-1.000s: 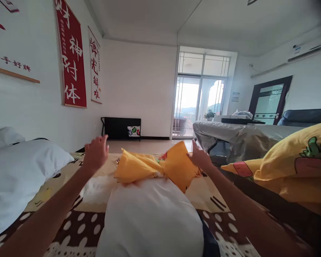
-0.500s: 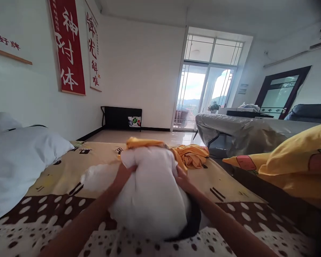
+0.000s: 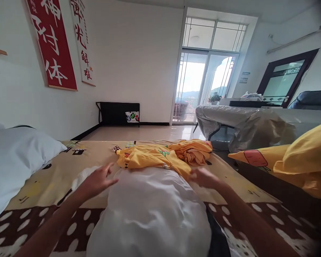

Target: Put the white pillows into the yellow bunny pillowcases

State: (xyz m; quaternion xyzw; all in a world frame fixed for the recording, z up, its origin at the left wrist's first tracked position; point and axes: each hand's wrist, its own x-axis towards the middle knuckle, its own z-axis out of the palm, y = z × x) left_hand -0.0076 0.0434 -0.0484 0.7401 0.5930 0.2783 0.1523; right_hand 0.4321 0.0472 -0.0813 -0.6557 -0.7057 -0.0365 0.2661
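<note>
A white pillow lies lengthwise on the bed in front of me. Its far end sits partly inside a crumpled yellow cartoon pillowcase. My left hand hovers open beside the pillow's left edge, fingers spread, holding nothing. My right hand is at the pillow's far right corner next to the pillowcase edge; its fingers are blurred and curled.
The bed has a patterned sheet, beige and brown with dots. Another white pillow lies at the left. Yellow-cased pillows are stacked at the right. Beyond are a covered table, a glass door and wall banners.
Half a second ago both hands gripped the bunched pillow end. Now they have let go and moved apart, and the pillow lies flatter with the yellow case spread at its far end.
</note>
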